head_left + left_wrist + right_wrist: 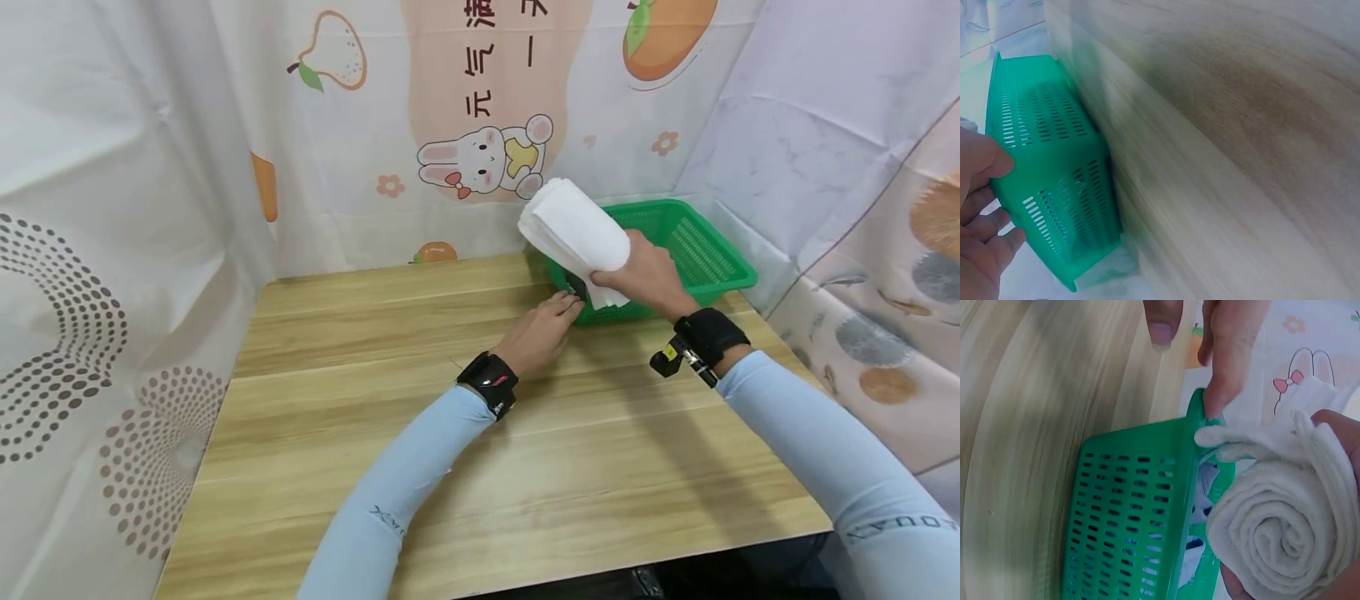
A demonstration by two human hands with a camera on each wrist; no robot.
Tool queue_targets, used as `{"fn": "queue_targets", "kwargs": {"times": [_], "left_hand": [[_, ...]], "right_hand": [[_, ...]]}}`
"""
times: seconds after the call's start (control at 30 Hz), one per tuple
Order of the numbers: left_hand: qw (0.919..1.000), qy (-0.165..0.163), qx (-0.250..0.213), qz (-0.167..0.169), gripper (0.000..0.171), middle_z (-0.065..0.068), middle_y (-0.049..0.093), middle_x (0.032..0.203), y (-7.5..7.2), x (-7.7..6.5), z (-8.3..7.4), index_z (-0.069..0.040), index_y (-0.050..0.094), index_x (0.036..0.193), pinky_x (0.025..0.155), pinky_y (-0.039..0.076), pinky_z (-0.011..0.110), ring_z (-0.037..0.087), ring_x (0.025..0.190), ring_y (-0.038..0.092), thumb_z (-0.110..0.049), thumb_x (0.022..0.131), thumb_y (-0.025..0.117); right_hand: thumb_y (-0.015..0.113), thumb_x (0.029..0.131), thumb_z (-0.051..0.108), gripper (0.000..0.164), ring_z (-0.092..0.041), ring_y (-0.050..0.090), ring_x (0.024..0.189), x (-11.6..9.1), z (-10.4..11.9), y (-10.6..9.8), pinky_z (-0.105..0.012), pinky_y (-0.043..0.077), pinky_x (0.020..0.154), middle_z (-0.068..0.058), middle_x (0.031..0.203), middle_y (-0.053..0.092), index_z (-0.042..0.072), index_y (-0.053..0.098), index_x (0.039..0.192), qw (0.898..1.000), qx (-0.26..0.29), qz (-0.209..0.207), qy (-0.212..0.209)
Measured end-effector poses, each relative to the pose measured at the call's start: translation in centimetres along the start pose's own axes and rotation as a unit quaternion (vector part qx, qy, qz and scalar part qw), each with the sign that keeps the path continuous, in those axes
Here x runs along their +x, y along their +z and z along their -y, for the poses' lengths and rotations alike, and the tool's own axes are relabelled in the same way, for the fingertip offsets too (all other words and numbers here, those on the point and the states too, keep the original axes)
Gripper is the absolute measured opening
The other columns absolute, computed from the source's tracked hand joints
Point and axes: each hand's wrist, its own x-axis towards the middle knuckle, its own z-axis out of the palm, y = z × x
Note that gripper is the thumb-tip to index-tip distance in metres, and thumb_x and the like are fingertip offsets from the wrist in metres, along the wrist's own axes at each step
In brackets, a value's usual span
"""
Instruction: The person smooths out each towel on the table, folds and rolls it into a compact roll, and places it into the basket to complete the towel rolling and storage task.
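Note:
My right hand grips a rolled white towel, held tilted over the near left part of a green plastic basket. In the right wrist view, the towel's spiral end faces the camera, and a loose fold of it lies against the basket rim. My left hand reaches to the basket's near left corner. Its fingertips touch the rim there, with the thumb standing apart. Grey and white cloth shows inside the basket, partly hidden by its wall.
The basket stands at the back right of a wooden table, close to the printed curtain behind and the curtain on the right. The table's front edge runs below my forearms.

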Motion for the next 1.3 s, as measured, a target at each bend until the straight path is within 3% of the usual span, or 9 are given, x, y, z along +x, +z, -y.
{"fn": "queue_targets", "kwargs": {"times": [0.93, 1.3], "left_hand": [[0.9999, 0.0, 0.011, 0.007, 0.045, 0.014, 0.048, 0.155, -0.1, -0.1, -0.3, -0.002, 0.047, 0.152, 0.119, 0.028, 0.03, 0.027, 0.147, 0.04, -0.01, 0.108, 0.047], [0.9988, 0.021, 0.025, -0.037, 0.037, 0.009, 0.061, 0.142, 0.2, 0.7, -0.1, -0.001, 0.059, 0.142, 0.109, 0.041, 0.024, 0.02, 0.129, 0.054, -0.01, 0.106, 0.054]], "right_hand": [[0.078, 0.086, 0.04, 0.083, -0.046, 0.058, 0.106, 0.9, -3.1, -2.0, -0.058, 0.05, 0.079, -0.03, 0.13, 0.053, -0.007, 0.043, 0.145, 0.998, -0.008, -0.011, 0.061], [0.078, 0.085, 0.04, 0.082, -0.045, 0.058, 0.105, 0.9, -4.7, -2.9, -0.055, 0.049, 0.076, -0.029, 0.129, 0.055, -0.005, 0.044, 0.144, 0.997, -0.01, -0.027, 0.074]]}}
